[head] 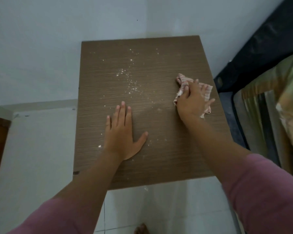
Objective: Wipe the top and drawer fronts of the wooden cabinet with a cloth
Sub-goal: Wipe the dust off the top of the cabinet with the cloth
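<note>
The cloth [203,92], white with thin red lines, is lying bunched up near the right edge of the wooden cabinet top [167,56], and the right hand [192,100] is pressing down on it with fingers [195,84] curled over it, so bits of cloth are poking out past the fingertips and beside the thumb. The left hand [123,132] is lying flat on the bare wood with its fingers [123,112] straight and close together and the thumb sticking out to the side, holding nothing. White crumbs [128,81] are sitting just past those left fingertips, and a dark bed edge [254,53] is standing beyond the cloth side.
</note>
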Demonstrator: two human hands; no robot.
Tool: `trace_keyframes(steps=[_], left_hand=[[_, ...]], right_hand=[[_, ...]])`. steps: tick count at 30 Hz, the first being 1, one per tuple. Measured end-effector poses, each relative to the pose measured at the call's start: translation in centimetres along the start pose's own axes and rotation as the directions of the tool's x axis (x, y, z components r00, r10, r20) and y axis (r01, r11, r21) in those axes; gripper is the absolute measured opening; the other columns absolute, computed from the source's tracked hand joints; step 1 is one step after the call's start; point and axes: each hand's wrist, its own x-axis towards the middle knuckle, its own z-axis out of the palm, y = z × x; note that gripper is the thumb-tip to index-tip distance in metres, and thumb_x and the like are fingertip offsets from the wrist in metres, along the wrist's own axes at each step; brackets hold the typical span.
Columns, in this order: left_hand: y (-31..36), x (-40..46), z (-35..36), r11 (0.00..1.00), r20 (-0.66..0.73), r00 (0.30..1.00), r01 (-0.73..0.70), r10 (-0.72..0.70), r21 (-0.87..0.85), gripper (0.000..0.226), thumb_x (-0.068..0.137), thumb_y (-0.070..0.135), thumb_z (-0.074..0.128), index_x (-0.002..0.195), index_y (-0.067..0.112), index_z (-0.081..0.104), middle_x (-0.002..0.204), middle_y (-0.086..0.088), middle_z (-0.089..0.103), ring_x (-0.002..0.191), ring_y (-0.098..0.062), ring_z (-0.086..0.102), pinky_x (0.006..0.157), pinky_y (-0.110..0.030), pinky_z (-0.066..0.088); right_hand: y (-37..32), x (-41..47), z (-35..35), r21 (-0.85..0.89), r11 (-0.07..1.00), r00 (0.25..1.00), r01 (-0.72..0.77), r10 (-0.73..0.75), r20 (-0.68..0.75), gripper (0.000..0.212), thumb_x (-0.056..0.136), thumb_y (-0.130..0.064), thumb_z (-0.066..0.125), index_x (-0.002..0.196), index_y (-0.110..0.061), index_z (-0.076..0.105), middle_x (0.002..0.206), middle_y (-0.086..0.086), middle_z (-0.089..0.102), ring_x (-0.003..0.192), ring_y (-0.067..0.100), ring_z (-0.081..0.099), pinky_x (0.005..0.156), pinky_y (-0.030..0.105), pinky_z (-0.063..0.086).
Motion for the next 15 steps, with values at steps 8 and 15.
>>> trace_keyframes(steps=[8, 15], left_hand=[[0.2, 0.2, -0.7, 1.000, 0.076, 0.997, 0.013, -0.011, -0.022, 0.096, 0.080, 0.072, 0.030, 0.149, 0.008, 0.010, 0.159, -0.008, -0.003, 0.145, -0.023, -0.006, 0.115, -0.052, 0.007], [0.3, 0.2, -1.0, 0.999, 0.141, 0.990, 0.033, -0.032, -0.007, 0.097, 0.080, 0.072, 0.032, 0.149, 0.007, 0.011, 0.159, -0.009, -0.002, 0.145, -0.024, -0.004, 0.114, -0.052, 0.007]], right_hand=[[-4.0, 7.8, 2.7, -0.091, 0.995, 0.997, 0.046, -0.041, 0.058, 0.042, 0.099, -0.032, 0.031, 0.139, -0.027, 0.040, 0.156, -0.003, 0.021, 0.146, 0.022, 0.006, 0.114, 0.051, -0.009], [-6.7, 12.6, 4.6, -0.068, 0.988, 0.985, 0.139, -0.132, 0.109, 0.043, 0.098, -0.032, 0.031, 0.141, -0.028, 0.038, 0.156, -0.002, 0.023, 0.146, 0.023, 0.008, 0.113, 0.052, -0.009]])
